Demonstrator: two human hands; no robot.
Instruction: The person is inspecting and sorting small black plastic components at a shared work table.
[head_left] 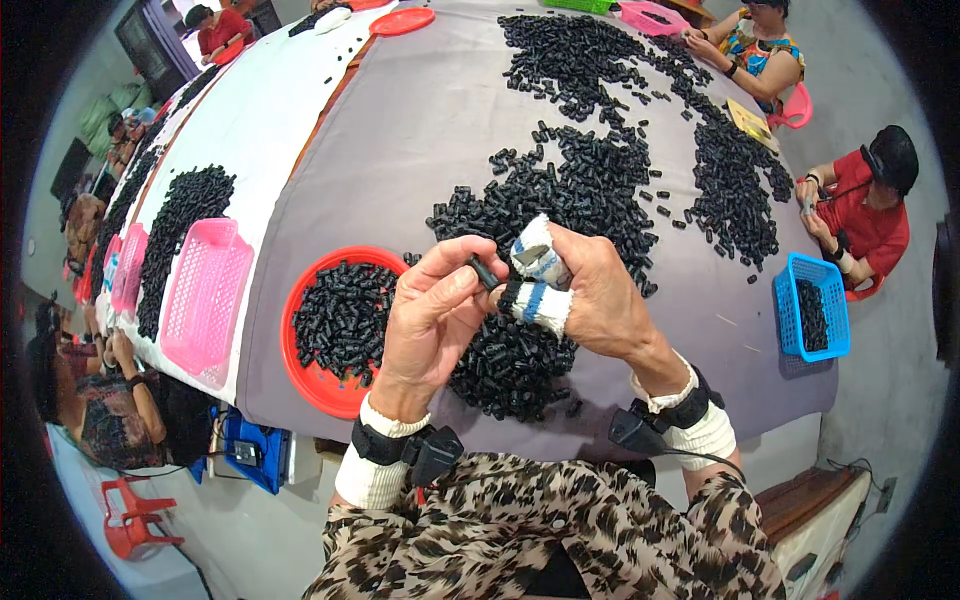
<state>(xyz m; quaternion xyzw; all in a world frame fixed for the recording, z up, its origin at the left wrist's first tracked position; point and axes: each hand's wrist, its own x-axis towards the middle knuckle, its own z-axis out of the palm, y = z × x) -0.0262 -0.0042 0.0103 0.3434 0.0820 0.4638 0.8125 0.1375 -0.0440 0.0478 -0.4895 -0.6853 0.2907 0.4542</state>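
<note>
I pinch a black piece (483, 271) in my left hand (432, 318) above the red plate (322, 384), my taped right hand (590, 295) closed on its end, and I judge a square, steady push seats it best.

My two hands meet above the near edge of the table (420, 130), over a heap of small parts.

My left hand (432, 318) pinches one small tube (484, 272) just left of my right hand (590, 295). Under both lies a near heap of parts (510, 365); left of it sits a round tray (325, 385) holding more parts. Further left stands a basket (205, 295). Behind my hands a wide scatter of parts (610, 150) spreads across the table. At the far right edge stands another basket (812, 305).
</note>
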